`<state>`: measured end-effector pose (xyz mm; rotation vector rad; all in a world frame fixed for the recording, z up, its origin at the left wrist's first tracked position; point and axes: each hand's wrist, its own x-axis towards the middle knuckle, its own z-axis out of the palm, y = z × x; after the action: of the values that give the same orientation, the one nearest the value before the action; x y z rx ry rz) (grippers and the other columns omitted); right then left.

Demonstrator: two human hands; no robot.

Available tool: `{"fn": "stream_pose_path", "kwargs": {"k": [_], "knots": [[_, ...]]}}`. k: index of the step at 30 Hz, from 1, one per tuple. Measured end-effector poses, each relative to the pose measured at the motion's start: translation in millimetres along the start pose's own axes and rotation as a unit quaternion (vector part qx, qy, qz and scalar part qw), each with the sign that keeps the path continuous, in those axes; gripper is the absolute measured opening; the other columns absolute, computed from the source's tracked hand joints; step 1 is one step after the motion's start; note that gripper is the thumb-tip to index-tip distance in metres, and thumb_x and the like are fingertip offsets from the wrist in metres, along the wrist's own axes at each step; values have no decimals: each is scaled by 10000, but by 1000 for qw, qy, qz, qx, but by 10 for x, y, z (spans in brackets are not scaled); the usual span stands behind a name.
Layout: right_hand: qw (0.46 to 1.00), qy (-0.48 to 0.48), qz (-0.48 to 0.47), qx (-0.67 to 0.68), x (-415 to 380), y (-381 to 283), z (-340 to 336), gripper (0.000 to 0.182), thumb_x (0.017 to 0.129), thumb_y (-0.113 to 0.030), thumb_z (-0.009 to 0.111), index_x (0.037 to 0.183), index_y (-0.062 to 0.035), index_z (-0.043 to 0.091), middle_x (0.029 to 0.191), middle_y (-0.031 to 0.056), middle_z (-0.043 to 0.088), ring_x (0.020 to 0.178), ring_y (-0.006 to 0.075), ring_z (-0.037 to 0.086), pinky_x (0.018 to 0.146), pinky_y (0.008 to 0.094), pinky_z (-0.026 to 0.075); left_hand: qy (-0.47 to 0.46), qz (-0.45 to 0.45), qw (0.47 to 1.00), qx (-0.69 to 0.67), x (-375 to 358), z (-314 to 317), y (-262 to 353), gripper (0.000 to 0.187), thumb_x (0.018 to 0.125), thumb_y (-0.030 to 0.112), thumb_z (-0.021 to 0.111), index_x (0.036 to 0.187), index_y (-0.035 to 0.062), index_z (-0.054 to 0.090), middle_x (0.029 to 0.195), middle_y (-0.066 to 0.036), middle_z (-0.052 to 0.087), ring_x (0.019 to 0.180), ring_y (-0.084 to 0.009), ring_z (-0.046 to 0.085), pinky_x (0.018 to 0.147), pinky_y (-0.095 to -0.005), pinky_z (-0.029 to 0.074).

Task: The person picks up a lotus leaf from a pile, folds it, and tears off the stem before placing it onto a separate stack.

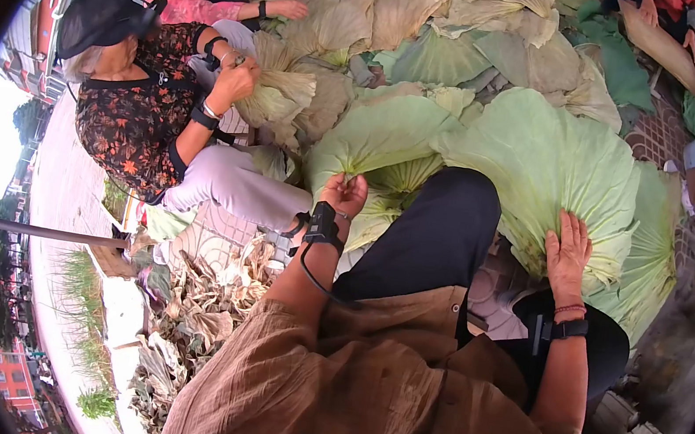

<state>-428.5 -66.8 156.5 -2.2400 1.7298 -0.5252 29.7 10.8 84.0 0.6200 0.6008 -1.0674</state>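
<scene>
Large pale green leaves lie spread in front of my knees. My left hand (344,193) has its fingers closed on the stem end of a green leaf (391,130), left of my raised knee. Fingers apart, my right hand (570,253) lies flat on a broad light green leaf (542,160), near its lower edge. More green leaf (652,247) hangs beyond that hand on the right. Between my hands, part of a yellowish green leaf (407,175) shows behind the knee.
At the left sits a person (136,112) in a dark hat, holding a bunched dry leaf (277,87). Other people sit farther back and at the right edge. Dry leaves (387,1) cover the ground ahead; shrivelled brown scraps (196,311) are heaped at lower left.
</scene>
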Motion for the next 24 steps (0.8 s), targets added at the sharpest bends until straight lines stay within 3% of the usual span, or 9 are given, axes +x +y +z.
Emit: {"fn": "stream_pose_path", "kwargs": {"k": [4, 6, 8, 11, 16, 19, 21, 22, 24], "knots": [[1000, -10, 9, 2, 3, -20, -22, 497, 878, -391, 463, 1329, -187, 424, 1375, 78, 404, 1313, 291, 281, 1076, 483, 156, -51, -48, 995, -69, -269, 668, 118, 128, 661, -11, 623, 762, 0, 546, 711, -120, 611, 687, -259, 610, 822, -465, 502], [1000, -1, 20, 3, -2, -21, -19, 498, 875, -391, 466, 1325, -180, 428, 1374, 81, 405, 1313, 296, 281, 1075, 484, 160, -168, -42, 985, -27, -399, 961, 98, 159, 650, -10, 627, 787, 1, 548, 727, -104, 618, 668, -262, 605, 911, -555, 407], [1000, -5, 15, 10, 4, -35, -33, 498, 870, -386, 472, 1319, -173, 434, 1370, 83, 408, 1309, 302, 285, 1073, 485, 165, -220, -34, 975, 17, -563, 1354, 38, 152, 659, -7, 622, 792, -3, 548, 746, -113, 623, 673, -273, 602, 962, -580, 356], [1000, 11, 23, 10, -5, -57, -38, 503, 863, -386, 486, 1316, -173, 438, 1363, 85, 414, 1304, 302, 292, 1066, 497, 171, -311, -90, 942, 94, -855, 1881, -165, 149, 674, 4, 616, 808, -19, 554, 821, -132, 633, 738, -288, 599, 1021, -599, 288], [999, 4, 34, 16, -5, -84, -91, 516, 861, -391, 492, 1326, -181, 423, 1367, 77, 407, 1310, 288, 283, 1063, 502, 168, -424, -146, 875, 182, -1332, 2463, -854, 205, 687, -3, 581, 890, -36, 580, 875, -161, 638, 803, -311, 586, 1049, -593, 258], [999, -11, 31, 24, -14, -85, -96, 519, 863, -403, 483, 1332, -193, 412, 1379, 65, 397, 1324, 274, 261, 1071, 496, 155, -489, -186, 827, 203, -1759, 2675, -1432, 347, 670, -12, 553, 1016, -43, 563, 987, -182, 625, 901, -352, 579, 1058, -600, 235], [999, -8, 36, 25, -22, -83, -99, 519, 864, -405, 482, 1333, -195, 411, 1383, 64, 393, 1326, 276, 258, 1074, 496, 150, -521, -264, 798, 150, -2027, 2750, -1810, 518, 646, -7, 532, 1162, -35, 505, 1137, -197, 572, 1033, -389, 536, 1061, -600, 226], [999, -12, 36, 27, -26, -91, -106, 519, 864, -406, 480, 1334, -197, 410, 1387, 64, 390, 1328, 277, 254, 1077, 496, 146, -524, -271, 793, 154, -2119, 2764, -1971, 518, 646, -7, 532, 1162, -35, 505, 1137, -197, 572, 1033, -389, 536, 1061, -600, 226], [999, -7, 45, 28, -29, -91, -114, 519, 865, -409, 478, 1333, -195, 412, 1386, 64, 393, 1326, 282, 261, 1079, 498, 149, -547, -372, 746, 81, -2252, 2763, -2274, 608, 636, 12, 527, 1239, -21, 453, 1226, -198, 521, 1129, -393, 485, 1062, -597, 223]]}}
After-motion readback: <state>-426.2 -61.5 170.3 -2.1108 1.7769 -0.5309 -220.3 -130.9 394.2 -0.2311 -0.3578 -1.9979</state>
